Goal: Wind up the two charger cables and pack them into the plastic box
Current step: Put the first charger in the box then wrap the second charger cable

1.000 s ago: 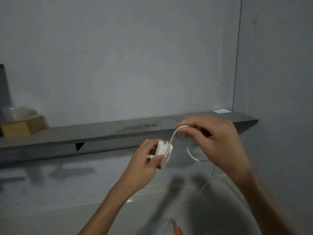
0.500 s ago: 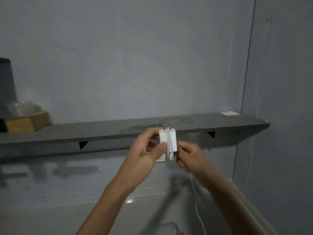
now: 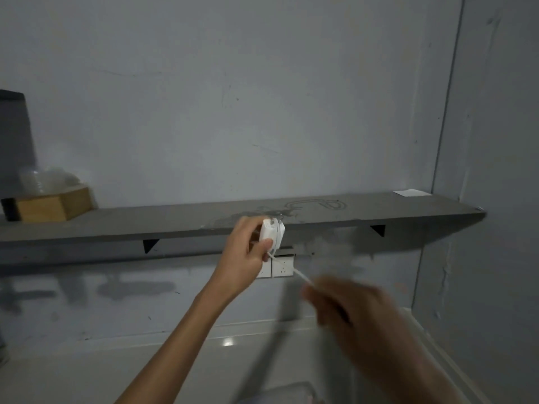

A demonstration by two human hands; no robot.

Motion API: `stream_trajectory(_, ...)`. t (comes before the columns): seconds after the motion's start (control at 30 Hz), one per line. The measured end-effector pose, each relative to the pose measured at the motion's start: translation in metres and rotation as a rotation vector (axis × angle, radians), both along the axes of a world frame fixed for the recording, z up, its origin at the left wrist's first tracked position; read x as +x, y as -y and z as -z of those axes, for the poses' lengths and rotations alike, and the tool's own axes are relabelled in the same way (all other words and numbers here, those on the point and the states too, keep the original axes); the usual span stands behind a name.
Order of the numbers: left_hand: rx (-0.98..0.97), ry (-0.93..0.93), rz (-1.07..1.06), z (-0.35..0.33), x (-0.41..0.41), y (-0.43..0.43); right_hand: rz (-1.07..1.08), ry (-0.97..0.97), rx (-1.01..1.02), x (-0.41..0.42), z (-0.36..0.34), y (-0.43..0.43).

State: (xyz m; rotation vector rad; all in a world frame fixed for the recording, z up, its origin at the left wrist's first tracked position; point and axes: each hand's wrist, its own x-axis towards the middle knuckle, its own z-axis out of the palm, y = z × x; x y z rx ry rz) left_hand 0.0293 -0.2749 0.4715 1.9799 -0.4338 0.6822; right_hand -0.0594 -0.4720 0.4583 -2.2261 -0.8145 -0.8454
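My left hand (image 3: 243, 252) holds a white charger block (image 3: 272, 233) up in front of the grey shelf, with turns of white cable wrapped around it. The white cable (image 3: 300, 274) runs taut from the block down and right into my right hand (image 3: 347, 310), which is blurred and pinches the cable below the block. At the bottom edge a clear plastic box (image 3: 287, 393) shows only as a blurred rim. A second charger cable is not in view.
A long grey wall shelf (image 3: 175, 221) crosses the view with black brackets under it. A wooden block (image 3: 52, 207), a clear lid and a dark container (image 3: 14, 141) stand at its left end, a white paper (image 3: 411, 193) at its right. White wall sockets (image 3: 281, 266) sit behind the left hand.
My right hand has dropped from beside the charger block to lower right, pulling the cable taut. The left hand and block stayed near the shelf edge.
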Motion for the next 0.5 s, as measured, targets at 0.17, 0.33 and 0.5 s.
stream_trajectory(0.17, 0.048, -0.006, 0.202, 0.016, -0.031, 0.018, 0.202, 0.39, -0.1, 0.026, -0.071, 0.031)
stream_trajectory(0.33, 0.048, 0.053, 0.327, -0.003, -0.072, 0.036, 0.086, 0.224, -0.142, 0.075, -0.094, 0.038)
stream_trajectory(0.5, 0.022, 0.085, 0.322, -0.02, -0.071, 0.031, -0.19, -0.142, 0.062, 0.103, -0.053, 0.013)
